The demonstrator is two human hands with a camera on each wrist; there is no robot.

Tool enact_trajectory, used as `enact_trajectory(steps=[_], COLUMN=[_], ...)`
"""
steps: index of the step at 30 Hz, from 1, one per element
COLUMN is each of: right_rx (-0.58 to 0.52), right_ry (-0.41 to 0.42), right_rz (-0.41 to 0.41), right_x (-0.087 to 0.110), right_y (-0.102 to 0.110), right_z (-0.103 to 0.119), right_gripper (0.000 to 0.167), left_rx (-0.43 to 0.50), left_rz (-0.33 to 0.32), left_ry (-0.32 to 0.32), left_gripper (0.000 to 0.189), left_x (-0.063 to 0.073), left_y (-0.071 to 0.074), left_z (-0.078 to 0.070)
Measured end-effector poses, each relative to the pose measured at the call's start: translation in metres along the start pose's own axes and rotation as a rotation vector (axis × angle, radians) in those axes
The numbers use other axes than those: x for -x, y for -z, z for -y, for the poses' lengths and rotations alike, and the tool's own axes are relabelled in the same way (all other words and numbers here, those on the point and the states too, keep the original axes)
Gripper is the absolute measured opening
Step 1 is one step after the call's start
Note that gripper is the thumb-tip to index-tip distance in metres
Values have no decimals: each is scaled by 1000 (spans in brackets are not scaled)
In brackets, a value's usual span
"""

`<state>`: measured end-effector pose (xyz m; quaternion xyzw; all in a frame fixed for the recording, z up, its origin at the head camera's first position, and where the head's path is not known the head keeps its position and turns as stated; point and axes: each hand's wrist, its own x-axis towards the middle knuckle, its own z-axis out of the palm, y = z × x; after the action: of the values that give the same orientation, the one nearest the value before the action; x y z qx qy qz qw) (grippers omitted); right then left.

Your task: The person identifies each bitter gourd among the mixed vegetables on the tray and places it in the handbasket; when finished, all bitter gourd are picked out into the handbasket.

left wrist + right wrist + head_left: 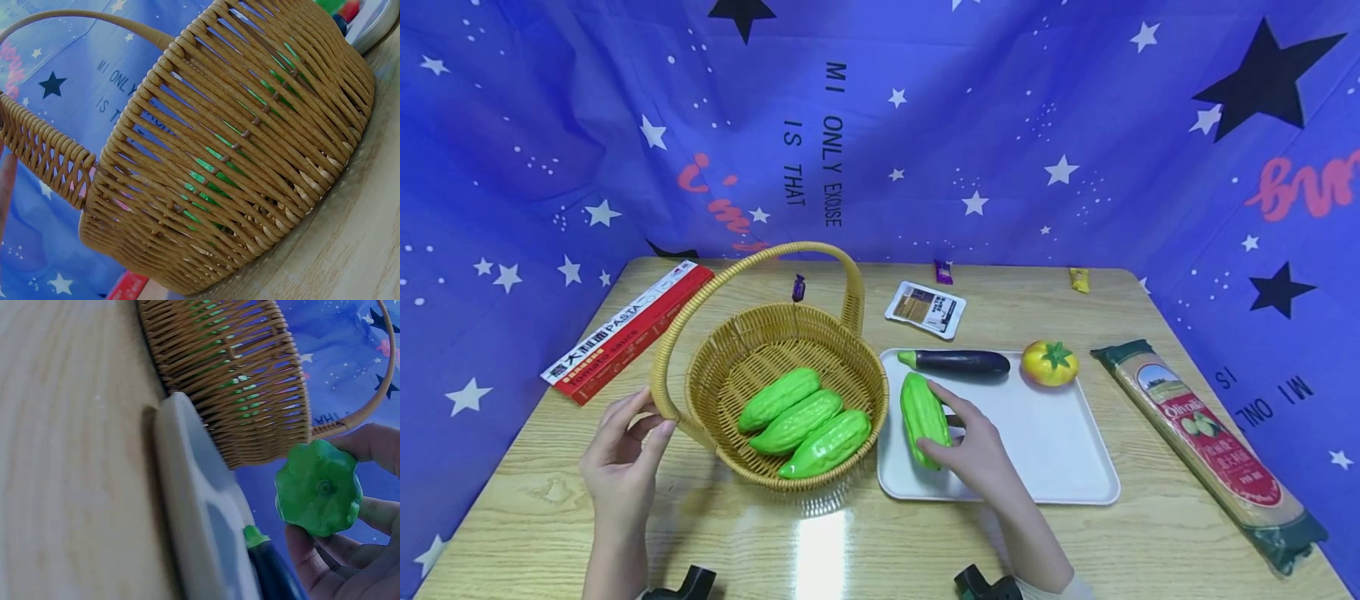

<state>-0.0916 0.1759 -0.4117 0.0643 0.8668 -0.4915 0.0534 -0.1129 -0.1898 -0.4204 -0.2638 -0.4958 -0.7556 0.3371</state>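
My right hand [973, 442] holds a bright green bitter melon [922, 417] over the left part of the white tray [1037, 475], thumb on the near side and fingers on the far side. Its round ribbed end faces the camera in the right wrist view. With thumb and fingers, my left hand [625, 450] grips the lower left of the handle [664, 367] on a wicker basket [700, 392]. Three more bitter melons [797, 421] lie side by side in the basket. A dark eggplant [962, 363] and a yellow-red tomato [1049, 363] are at the tray's far side.
Left of the basket lies a red and white pasta box [625, 333]. Behind the tray is a flat white packet [926, 309]. Small wrapped candies [943, 272] dot the back of the table [760, 542]. A long pasta bag [1210, 450] lies along the right side.
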Motion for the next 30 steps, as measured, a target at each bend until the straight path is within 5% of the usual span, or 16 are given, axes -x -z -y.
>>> enact_trajectory(steps=[16,30], right_rx=[-3,87], right_ry=[81,272], right_rz=[9,26], right_x=[-10,-24], right_y=[20,33], right_z=[20,47], right_gripper=[78,74], left_rx=[-15,-26], left_rz=[8,11], left_ry=[-7,-13], left_gripper=[39,38], left_x=[0,0], left_y=[1,1], left_z=[0,1])
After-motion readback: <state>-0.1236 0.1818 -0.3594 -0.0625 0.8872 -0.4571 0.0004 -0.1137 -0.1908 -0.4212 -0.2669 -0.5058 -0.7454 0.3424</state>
